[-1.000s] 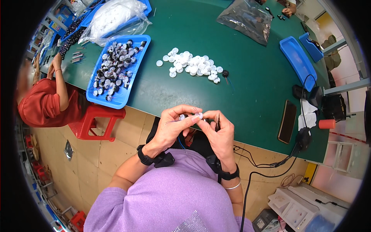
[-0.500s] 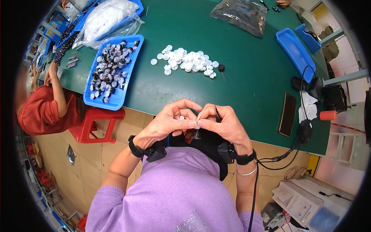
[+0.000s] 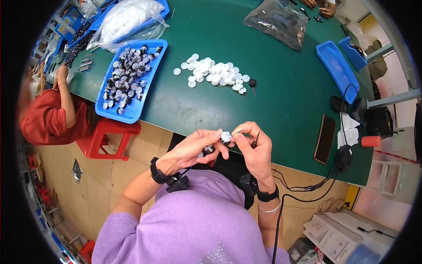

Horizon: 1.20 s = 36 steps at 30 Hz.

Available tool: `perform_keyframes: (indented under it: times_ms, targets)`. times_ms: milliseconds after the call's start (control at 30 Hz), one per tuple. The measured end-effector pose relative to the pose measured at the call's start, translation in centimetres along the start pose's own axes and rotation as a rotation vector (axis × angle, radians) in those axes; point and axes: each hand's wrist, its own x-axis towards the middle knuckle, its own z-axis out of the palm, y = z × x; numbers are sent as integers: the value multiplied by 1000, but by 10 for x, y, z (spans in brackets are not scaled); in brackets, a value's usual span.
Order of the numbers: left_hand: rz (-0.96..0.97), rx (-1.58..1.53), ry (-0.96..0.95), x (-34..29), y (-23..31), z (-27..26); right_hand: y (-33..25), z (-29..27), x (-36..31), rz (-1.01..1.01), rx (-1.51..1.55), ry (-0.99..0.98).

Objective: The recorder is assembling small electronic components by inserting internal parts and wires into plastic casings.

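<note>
- Head view: left hand [image 3: 193,149] and right hand [image 3: 255,149], lower and further right in the frame than a second ago, pinch one white disc [image 3: 226,136] between the fingertips, above the lap and off the green table [image 3: 272,97].
- Both grips have stayed clamped on it, a small dark part under the left fingers; fitting likely continues.
- White discs [image 3: 213,74] lie heaped mid-table; a blue tray [image 3: 151,70] holds dark parts; clear bags, one white-filled [image 3: 125,20], one dark-filled [image 3: 277,20], sit at the far edge.
</note>
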Motion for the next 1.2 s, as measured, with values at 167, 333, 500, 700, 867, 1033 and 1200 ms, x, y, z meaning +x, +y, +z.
perform_keyframes:
  times_ms: [167, 333, 500, 700, 867, 1033, 1200]
  targets:
    - [158, -51, 132, -2, 2, 3, -21, -5, -8, 150, -126, -2]
    - [303, 87, 189, -1, -8, 11, -5, -7, -11, 53, -120, 9]
    - [275, 93, 232, -7, -15, 9, -4, -8, -14, 94, -85, 24]
    - [314, 111, 234, -9, -15, 9, 2, -6, -13, 83, 10, 4]
    - [252, 68, 243, -11, -12, 10, 4, -12, -15, 231, 126, -26]
    - [235, 53, 231, -13, -12, 11, 3, -16, -16, 283, 180, -47]
    - [261, 77, 248, -10, -15, 10, -1, -8, -15, 200, 95, -23]
